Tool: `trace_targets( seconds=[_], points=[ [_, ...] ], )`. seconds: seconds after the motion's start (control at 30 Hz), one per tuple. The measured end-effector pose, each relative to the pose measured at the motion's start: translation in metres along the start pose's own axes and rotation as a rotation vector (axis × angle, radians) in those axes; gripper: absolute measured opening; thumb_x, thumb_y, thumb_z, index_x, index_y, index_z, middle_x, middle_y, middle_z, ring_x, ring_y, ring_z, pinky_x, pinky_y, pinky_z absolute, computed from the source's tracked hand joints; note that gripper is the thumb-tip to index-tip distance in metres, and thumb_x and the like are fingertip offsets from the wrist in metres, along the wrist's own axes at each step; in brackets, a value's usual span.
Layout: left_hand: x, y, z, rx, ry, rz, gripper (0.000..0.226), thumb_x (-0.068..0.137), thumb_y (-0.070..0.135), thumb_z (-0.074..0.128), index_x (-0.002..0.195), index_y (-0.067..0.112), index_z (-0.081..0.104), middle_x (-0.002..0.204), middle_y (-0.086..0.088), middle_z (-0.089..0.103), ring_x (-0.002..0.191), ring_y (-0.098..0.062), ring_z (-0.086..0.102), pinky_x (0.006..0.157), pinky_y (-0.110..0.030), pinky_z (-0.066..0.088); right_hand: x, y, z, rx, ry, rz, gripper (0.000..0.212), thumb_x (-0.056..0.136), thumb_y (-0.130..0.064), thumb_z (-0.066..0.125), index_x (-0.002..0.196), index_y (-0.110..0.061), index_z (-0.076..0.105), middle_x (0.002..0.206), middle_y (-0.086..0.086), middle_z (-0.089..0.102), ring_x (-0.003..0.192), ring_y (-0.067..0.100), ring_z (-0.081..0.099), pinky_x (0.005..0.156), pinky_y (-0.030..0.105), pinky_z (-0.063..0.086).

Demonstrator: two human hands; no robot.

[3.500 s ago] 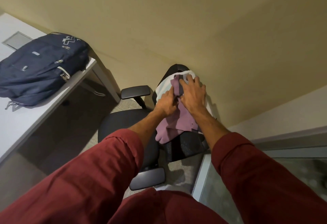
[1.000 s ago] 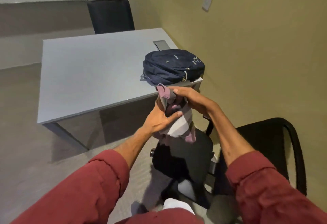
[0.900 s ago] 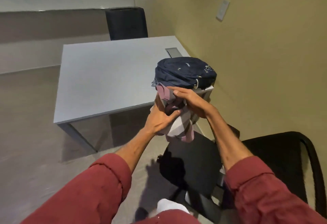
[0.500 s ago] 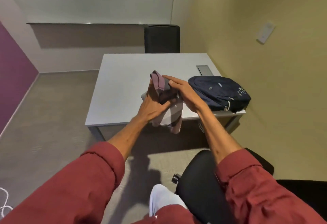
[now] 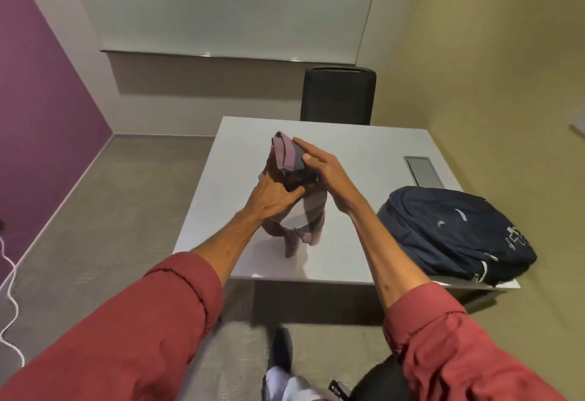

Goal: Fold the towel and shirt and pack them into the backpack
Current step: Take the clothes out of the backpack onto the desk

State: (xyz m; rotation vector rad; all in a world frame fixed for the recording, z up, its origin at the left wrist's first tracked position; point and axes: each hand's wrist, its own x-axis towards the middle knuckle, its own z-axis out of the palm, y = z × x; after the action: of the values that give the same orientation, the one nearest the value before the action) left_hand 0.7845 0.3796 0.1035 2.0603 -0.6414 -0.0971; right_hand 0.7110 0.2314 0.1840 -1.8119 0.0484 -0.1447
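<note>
A bundle of clothes (image 5: 304, 220), a mauve garment together with a pale striped one, hangs above the near middle of the white table (image 5: 240, 160). My left hand (image 5: 275, 195) grips the bundle from the left and below. My right hand (image 5: 319, 166) presses on its top and right side. I cannot tell which piece is the towel and which the shirt. The navy backpack (image 5: 456, 233) lies on its side at the table's near right corner, to the right of my hands, and looks zipped.
A black chair (image 5: 338, 96) stands at the table's far side. Another black chair (image 5: 376, 381) shows at the bottom right beside my leg. A grey cable flap (image 5: 422, 170) is set into the table behind the backpack. A white cable (image 5: 9, 290) lies on the floor at left.
I have turned from the chair to face the table squarely, carrying the bundle in both hands; it now hangs over the tabletop, left of the backpack.
</note>
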Motion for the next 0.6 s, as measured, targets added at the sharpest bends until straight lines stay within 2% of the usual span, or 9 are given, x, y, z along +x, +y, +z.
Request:
trace_targets(
  seconds=[0.1, 0.2, 0.27, 0.4, 0.5, 0.57, 0.6],
  points=[
    [0.044, -0.015, -0.01, -0.022, -0.015, -0.037, 0.079, 0.089, 0.072, 0.067, 0.152, 0.06, 0.021, 0.155, 0.0, 0.049, 0.134, -0.021, 0.056, 0.118, -0.052, 0.048, 0.057, 0.01, -0.005, 0.032, -0.03, 0.01, 0.044, 0.115, -0.029, 0.047, 0.159, -0.027, 0.051, 0.161, -0.006, 0.051, 0.131, 0.005, 0.054, 0.093, 0.009, 0.052],
    [0.093, -0.032, -0.02, -0.016, 0.001, -0.096, 0.09, 0.084, 0.08, 0.068, 0.158, 0.05, 0.025, 0.156, 0.001, 0.049, 0.138, -0.023, 0.054, 0.119, -0.052, 0.048, 0.112, 0.016, -0.007, 0.049, -0.034, 0.015, 0.045, 0.115, -0.028, 0.046, 0.16, -0.025, 0.049, 0.163, -0.003, 0.05, 0.13, 0.007, 0.054, 0.093, 0.009, 0.052],
    [0.117, -0.041, -0.026, 0.001, 0.002, -0.137, 0.101, 0.083, 0.08, 0.069, 0.163, 0.042, 0.021, 0.158, -0.001, 0.046, 0.14, -0.026, 0.052, 0.119, -0.052, 0.047, 0.141, 0.019, -0.007, 0.06, -0.045, 0.032, 0.045, 0.115, -0.027, 0.046, 0.16, -0.024, 0.05, 0.162, -0.002, 0.051, 0.132, 0.008, 0.055, 0.093, 0.009, 0.052],
    [0.167, -0.058, -0.034, 0.006, -0.019, -0.152, 0.113, 0.078, 0.084, 0.068, 0.166, 0.035, 0.018, 0.159, -0.003, 0.044, 0.141, -0.028, 0.052, 0.118, -0.052, 0.048, 0.188, 0.022, -0.009, 0.093, -0.028, 0.079, 0.042, 0.114, -0.024, 0.048, 0.155, -0.023, 0.056, 0.145, -0.007, 0.064, 0.117, 0.001, 0.064, 0.098, 0.018, 0.058],
    [0.206, -0.076, -0.037, 0.007, 0.006, -0.157, 0.118, 0.076, 0.087, 0.071, 0.167, 0.035, 0.016, 0.161, -0.003, 0.043, 0.144, -0.027, 0.049, 0.119, -0.053, 0.046, 0.224, 0.023, -0.013, 0.106, -0.002, 0.113, 0.039, 0.114, -0.021, 0.047, 0.151, -0.024, 0.059, 0.129, -0.016, 0.068, 0.113, 0.003, 0.066, 0.087, 0.015, 0.057],
    [0.216, -0.046, -0.048, 0.0, -0.019, -0.147, 0.114, 0.084, 0.075, 0.075, 0.168, 0.026, 0.015, 0.163, -0.007, 0.041, 0.146, -0.029, 0.047, 0.122, -0.052, 0.043, 0.245, 0.024, -0.013, 0.107, -0.001, 0.122, 0.039, 0.114, -0.021, 0.047, 0.151, -0.024, 0.059, 0.126, -0.017, 0.068, 0.112, 0.006, 0.067, 0.085, 0.015, 0.058],
    [0.226, -0.043, -0.05, -0.016, -0.026, -0.165, 0.107, 0.093, 0.058, 0.077, 0.168, 0.016, 0.015, 0.164, -0.011, 0.039, 0.149, -0.03, 0.043, 0.125, -0.05, 0.038, 0.256, 0.024, -0.014, 0.11, -0.008, 0.121, 0.04, 0.114, -0.02, 0.046, 0.152, -0.023, 0.059, 0.126, -0.017, 0.068, 0.111, 0.006, 0.067, 0.086, 0.016, 0.059]
  ],
)
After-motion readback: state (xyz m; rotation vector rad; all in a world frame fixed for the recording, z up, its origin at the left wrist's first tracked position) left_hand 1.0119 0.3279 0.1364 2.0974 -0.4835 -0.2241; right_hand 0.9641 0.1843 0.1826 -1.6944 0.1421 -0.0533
